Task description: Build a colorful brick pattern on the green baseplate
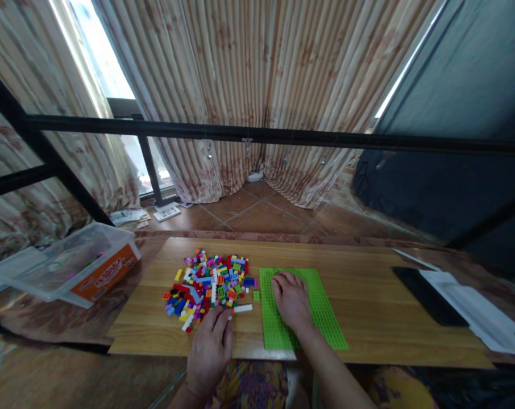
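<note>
- Tabletop [377, 318] of pale wood, seen from above, with two bare hands working at its near edge.
- The left hand [210, 341] is bent narrow at the near edge of a brick pile [215, 281]; whether it grips a piece, I cannot tell.
- The right hand [292, 301] lies over a green baseplate [278, 335], fingers curled down; whatever may be beneath them is hidden.
- For picking a piece well, I would pinch one loose brick by its sides, studs up, without raking its neighbours. A long white brick [243, 308], close to the left fingertips at the pile's edge, looks easy to reach.
- For the baseplate, a flat, light press should stop it sliding; lining up with the stud rows would need the fingers lifted for a clear view.
- The baseplate is bright green, thin and studded all over, lying flat to the right of the pile.
- The bricks are small, glossy and jumbled: red, blue, yellow, white, orange, purple, green.
</note>
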Available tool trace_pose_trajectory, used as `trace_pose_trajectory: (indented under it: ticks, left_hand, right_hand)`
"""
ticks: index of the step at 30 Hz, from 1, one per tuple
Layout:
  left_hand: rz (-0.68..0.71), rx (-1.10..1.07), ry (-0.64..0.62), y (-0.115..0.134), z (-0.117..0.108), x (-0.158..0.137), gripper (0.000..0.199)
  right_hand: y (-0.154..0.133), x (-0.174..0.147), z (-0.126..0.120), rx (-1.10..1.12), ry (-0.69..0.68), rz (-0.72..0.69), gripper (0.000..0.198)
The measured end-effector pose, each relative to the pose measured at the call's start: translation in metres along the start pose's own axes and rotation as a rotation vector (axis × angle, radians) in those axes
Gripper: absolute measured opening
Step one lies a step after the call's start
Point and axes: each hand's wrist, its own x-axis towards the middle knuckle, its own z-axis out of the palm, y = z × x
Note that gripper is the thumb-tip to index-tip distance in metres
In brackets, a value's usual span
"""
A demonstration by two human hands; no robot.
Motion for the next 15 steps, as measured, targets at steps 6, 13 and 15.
trace_pose_trajectory:
  ticks: [6, 13, 15]
  left_hand:
    - [-0.014, 0.003, -0.021, 0.0005, -0.0011, 0.0001, 0.025]
    - [0.005, 0.007, -0.031, 0.0002, -0.0023, 0.0010, 0.025]
    - [0.004, 0.007, -0.027, 0.0004, -0.0019, 0.0008, 0.025]
  right_hand:
    - [0.0014, -0.0016, 0.0003, 0.008, 0.003, 0.000, 0.029]
    - [0.0008, -0.0029, -0.0020, 0.023, -0.002, 0.003, 0.029]
    - [0.0005, -0.0030, -0.0025, 0.023, -0.006, 0.003, 0.029]
